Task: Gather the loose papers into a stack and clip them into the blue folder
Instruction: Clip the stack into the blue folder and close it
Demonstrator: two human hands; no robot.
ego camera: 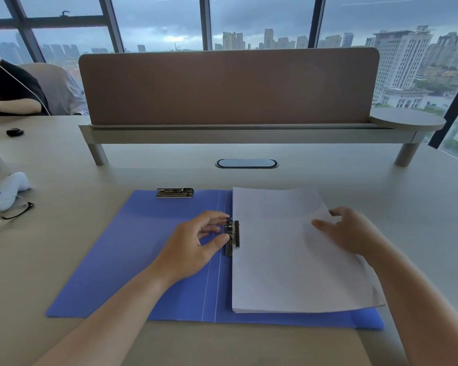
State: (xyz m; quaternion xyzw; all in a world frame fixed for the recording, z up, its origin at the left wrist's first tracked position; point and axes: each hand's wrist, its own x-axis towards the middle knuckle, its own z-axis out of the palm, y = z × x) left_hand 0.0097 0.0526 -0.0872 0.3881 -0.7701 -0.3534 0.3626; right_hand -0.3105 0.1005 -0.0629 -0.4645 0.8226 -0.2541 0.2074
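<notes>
The blue folder (132, 254) lies open flat on the desk. A stack of white papers (283, 260) rests on its right half, left edge under the metal spring clip (232, 235) by the spine. My left hand (193, 247) pinches the clip's lever between thumb and fingers. My right hand (352, 233) holds the right edge of the stack, thumb on top and fingers curled beneath the sheets. A second metal clip (174, 193) sits at the top edge of the folder's left half.
A desk divider on legs (228, 88) stands behind the folder, with a cable port (246, 163) in front of it. Glasses (8, 215) and a white device (8, 188) lie at the left. Another person (8, 91) sits far left.
</notes>
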